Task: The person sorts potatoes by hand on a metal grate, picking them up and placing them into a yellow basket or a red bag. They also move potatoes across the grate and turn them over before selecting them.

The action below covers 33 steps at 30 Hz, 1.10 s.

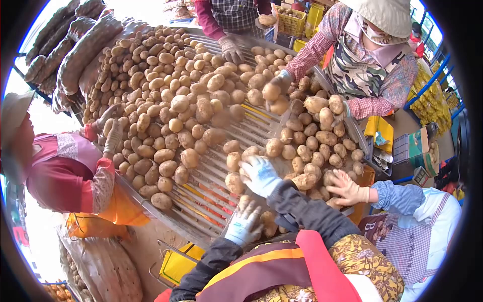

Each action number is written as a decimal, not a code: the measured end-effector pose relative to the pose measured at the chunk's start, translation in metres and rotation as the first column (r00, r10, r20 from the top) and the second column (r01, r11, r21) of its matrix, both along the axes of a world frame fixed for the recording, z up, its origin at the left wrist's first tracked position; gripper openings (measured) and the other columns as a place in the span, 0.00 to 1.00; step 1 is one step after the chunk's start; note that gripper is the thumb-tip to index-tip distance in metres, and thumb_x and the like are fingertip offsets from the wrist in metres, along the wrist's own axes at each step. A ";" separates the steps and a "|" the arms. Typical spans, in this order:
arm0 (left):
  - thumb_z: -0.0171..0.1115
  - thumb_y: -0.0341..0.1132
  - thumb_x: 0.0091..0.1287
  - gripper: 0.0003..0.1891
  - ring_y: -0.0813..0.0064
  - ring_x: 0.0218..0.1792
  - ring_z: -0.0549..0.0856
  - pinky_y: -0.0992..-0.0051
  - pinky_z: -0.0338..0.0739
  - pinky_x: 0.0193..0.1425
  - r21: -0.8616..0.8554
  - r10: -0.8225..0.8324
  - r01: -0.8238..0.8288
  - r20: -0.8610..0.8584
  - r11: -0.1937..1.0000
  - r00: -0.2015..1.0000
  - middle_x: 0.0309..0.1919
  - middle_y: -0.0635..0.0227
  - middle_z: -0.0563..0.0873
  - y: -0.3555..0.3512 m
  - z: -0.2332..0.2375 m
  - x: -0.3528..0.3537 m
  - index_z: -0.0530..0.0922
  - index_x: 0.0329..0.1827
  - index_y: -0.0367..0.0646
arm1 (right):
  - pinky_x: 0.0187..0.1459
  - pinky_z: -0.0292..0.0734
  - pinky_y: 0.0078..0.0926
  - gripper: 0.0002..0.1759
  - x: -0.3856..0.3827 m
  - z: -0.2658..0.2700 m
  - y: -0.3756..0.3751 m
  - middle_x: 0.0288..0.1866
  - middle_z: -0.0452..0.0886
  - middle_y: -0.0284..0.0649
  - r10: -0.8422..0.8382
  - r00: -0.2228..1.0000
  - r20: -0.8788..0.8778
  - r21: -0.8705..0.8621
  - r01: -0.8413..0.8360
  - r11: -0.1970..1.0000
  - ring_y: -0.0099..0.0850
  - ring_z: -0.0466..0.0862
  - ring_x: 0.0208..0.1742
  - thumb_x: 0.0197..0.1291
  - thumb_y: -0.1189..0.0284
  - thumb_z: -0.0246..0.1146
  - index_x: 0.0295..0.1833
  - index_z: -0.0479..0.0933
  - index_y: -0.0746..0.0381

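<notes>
Many potatoes lie over a slatted metal sorting table. My left hand, in a white and blue glove, is at the table's near edge, its fingers spread at the slats beside a few potatoes. Farther up and to the right, my right hand, gloved alike, reaches over the table with fingers apart, touching or just above potatoes at the slats' right end. No potato shows in its grip. A denser pile of potatoes fills the tray area to its right.
Co-workers' gloved hands are close: one at right, others at the far right side, far edge and left side. Sacks are stacked at back left. A yellow crate stands behind; a yellow container is below the near edge.
</notes>
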<state>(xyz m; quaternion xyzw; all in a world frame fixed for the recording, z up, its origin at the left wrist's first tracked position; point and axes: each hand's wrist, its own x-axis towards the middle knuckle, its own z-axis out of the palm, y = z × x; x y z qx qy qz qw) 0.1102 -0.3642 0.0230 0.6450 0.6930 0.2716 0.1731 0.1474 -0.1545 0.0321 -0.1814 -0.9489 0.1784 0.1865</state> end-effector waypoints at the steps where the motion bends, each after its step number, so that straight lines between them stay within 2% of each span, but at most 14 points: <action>1: 0.70 0.37 0.57 0.34 0.42 0.71 0.65 0.52 0.61 0.75 -0.017 -0.046 0.048 0.088 0.999 0.995 0.70 0.44 0.68 0.006 0.012 0.005 0.70 0.67 0.38 | 0.61 0.65 0.58 0.29 -0.023 0.008 0.007 0.63 0.71 0.44 -0.052 0.998 0.045 -0.003 0.052 0.999 0.46 0.71 0.63 0.54 0.59 0.67 0.62 0.73 0.52; 3: 0.71 0.34 0.55 0.34 0.45 0.70 0.68 0.50 0.62 0.73 0.147 -0.015 -0.013 0.187 0.989 0.982 0.67 0.47 0.71 0.004 0.002 -0.009 0.71 0.66 0.36 | 0.69 0.51 0.73 0.36 -0.065 0.012 0.023 0.76 0.59 0.46 -0.146 0.957 0.250 -0.132 0.183 0.974 0.51 0.58 0.77 0.57 0.54 0.66 0.72 0.67 0.45; 7: 0.74 0.44 0.50 0.45 0.44 0.71 0.65 0.49 0.58 0.75 0.034 0.391 -0.390 -0.162 0.920 0.906 0.69 0.46 0.68 -0.015 -0.019 -0.056 0.65 0.71 0.37 | 0.70 0.52 0.69 0.40 -0.079 0.047 0.025 0.81 0.50 0.46 -0.012 0.739 0.674 -0.196 0.194 0.961 0.49 0.60 0.76 0.60 0.51 0.64 0.77 0.59 0.42; 9: 0.74 0.50 0.49 0.50 0.44 0.73 0.61 0.50 0.54 0.76 -0.048 0.384 -0.404 -0.226 0.913 0.895 0.71 0.44 0.64 -0.018 -0.034 -0.071 0.61 0.74 0.36 | 0.67 0.55 0.73 0.41 -0.047 0.032 0.017 0.80 0.54 0.46 -0.027 0.843 0.537 -0.158 0.132 0.979 0.47 0.64 0.74 0.56 0.48 0.66 0.75 0.63 0.40; 11: 0.74 0.54 0.49 0.54 0.40 0.74 0.58 0.48 0.51 0.77 -0.105 0.304 -0.333 -0.219 0.937 0.927 0.72 0.40 0.61 -0.004 -0.044 -0.074 0.57 0.76 0.35 | 0.65 0.59 0.71 0.39 -0.016 0.002 0.016 0.80 0.53 0.46 -0.068 0.818 0.571 -0.173 0.201 0.964 0.51 0.66 0.71 0.57 0.44 0.63 0.74 0.65 0.38; 15: 0.78 0.55 0.45 0.58 0.34 0.77 0.48 0.43 0.46 0.77 -0.322 0.168 -0.188 -0.090 0.928 0.982 0.77 0.34 0.43 0.042 -0.020 -0.051 0.55 0.78 0.46 | 0.71 0.44 0.71 0.42 0.069 0.031 -0.007 0.79 0.51 0.56 -0.071 0.757 0.650 -0.123 0.196 0.973 0.54 0.61 0.75 0.57 0.38 0.60 0.76 0.62 0.38; 17: 0.79 0.54 0.45 0.58 0.32 0.76 0.48 0.42 0.48 0.76 -0.211 0.082 -0.100 -0.093 0.972 0.992 0.77 0.34 0.42 0.049 -0.027 -0.050 0.56 0.78 0.48 | 0.74 0.35 0.67 0.42 0.102 0.002 -0.024 0.80 0.50 0.59 -0.094 0.744 0.661 -0.045 0.164 0.985 0.53 0.58 0.77 0.61 0.38 0.55 0.77 0.60 0.43; 19: 0.73 0.62 0.48 0.54 0.35 0.77 0.46 0.44 0.43 0.78 -0.225 0.048 -0.071 -0.105 0.972 0.993 0.76 0.32 0.43 0.045 -0.028 -0.050 0.60 0.76 0.46 | 0.74 0.34 0.67 0.42 0.129 0.009 -0.038 0.80 0.50 0.60 -0.120 0.797 0.592 0.013 0.140 0.990 0.52 0.57 0.78 0.62 0.38 0.54 0.77 0.60 0.46; 21: 0.72 0.65 0.48 0.55 0.35 0.77 0.45 0.43 0.42 0.78 -0.298 -0.152 0.079 -0.230 0.951 0.961 0.77 0.34 0.42 0.038 -0.020 -0.047 0.60 0.77 0.47 | 0.74 0.34 0.67 0.42 0.142 0.029 -0.056 0.80 0.52 0.56 -0.051 0.683 0.728 -0.024 0.101 0.995 0.50 0.56 0.79 0.62 0.39 0.54 0.77 0.60 0.48; 23: 0.71 0.66 0.48 0.56 0.35 0.77 0.45 0.41 0.41 0.77 -0.328 -0.177 0.098 -0.220 0.939 0.959 0.78 0.37 0.43 0.022 -0.021 -0.042 0.60 0.77 0.46 | 0.75 0.35 0.65 0.40 0.151 0.012 -0.067 0.80 0.54 0.55 -0.034 0.733 0.679 0.001 0.046 0.999 0.49 0.56 0.79 0.64 0.42 0.55 0.77 0.60 0.48; 25: 0.71 0.67 0.46 0.57 0.35 0.77 0.44 0.39 0.42 0.77 -0.293 -0.256 0.212 -0.120 0.932 0.959 0.78 0.40 0.43 0.014 -0.017 -0.039 0.60 0.77 0.48 | 0.76 0.35 0.63 0.38 0.152 0.013 -0.064 0.79 0.56 0.54 -0.068 0.732 0.678 -0.051 0.138 0.989 0.48 0.57 0.79 0.65 0.45 0.55 0.77 0.59 0.47; 27: 0.72 0.62 0.48 0.54 0.35 0.77 0.44 0.39 0.44 0.77 -0.331 -0.249 0.217 -0.055 0.918 0.967 0.78 0.41 0.46 0.007 -0.021 -0.027 0.60 0.77 0.49 | 0.75 0.36 0.63 0.37 0.151 0.016 -0.065 0.79 0.57 0.53 -0.078 0.699 0.711 -0.064 0.174 0.983 0.46 0.59 0.79 0.65 0.48 0.56 0.77 0.59 0.48; 30: 0.75 0.42 0.52 0.42 0.35 0.76 0.52 0.46 0.54 0.76 -0.104 -0.269 0.269 0.020 0.957 0.963 0.75 0.39 0.53 0.021 -0.022 -0.008 0.66 0.72 0.45 | 0.74 0.39 0.65 0.35 0.157 0.015 -0.064 0.78 0.58 0.53 -0.048 0.624 0.780 -0.046 0.134 0.990 0.45 0.60 0.78 0.66 0.50 0.56 0.76 0.61 0.48; 33: 0.73 0.40 0.54 0.38 0.39 0.74 0.58 0.51 0.58 0.76 -0.102 -0.273 0.280 0.076 0.955 0.959 0.73 0.40 0.59 0.049 -0.034 0.006 0.69 0.69 0.43 | 0.73 0.49 0.61 0.34 0.162 0.013 -0.059 0.74 0.65 0.50 -0.187 0.544 0.818 -0.006 0.332 0.943 0.44 0.67 0.72 0.65 0.49 0.55 0.73 0.64 0.52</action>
